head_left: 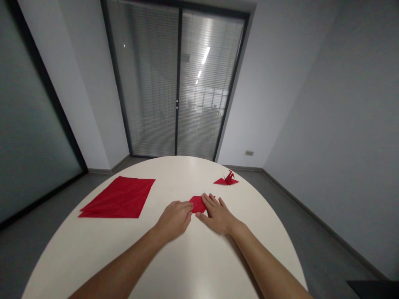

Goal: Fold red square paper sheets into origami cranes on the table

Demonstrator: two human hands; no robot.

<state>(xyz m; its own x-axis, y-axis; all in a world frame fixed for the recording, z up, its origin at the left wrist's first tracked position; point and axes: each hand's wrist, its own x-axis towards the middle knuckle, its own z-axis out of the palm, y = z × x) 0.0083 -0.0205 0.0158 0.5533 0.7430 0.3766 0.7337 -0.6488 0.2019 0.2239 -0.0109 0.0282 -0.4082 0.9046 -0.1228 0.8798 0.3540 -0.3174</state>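
A small folded piece of red paper (197, 204) lies on the white round table (187, 257) between my hands. My left hand (174, 220) rests at its left edge, fingers curled down with the tips pressing the paper. My right hand (218, 215) lies flat over the paper's right part, fingers stretched out and together. Part of the paper is hidden under my right fingers.
A stack of flat red paper sheets (120, 197) lies on the table to the left. A finished red paper crane (227, 180) stands at the far right of the table. Beyond the table are a glass door with blinds (177, 83) and grey walls.
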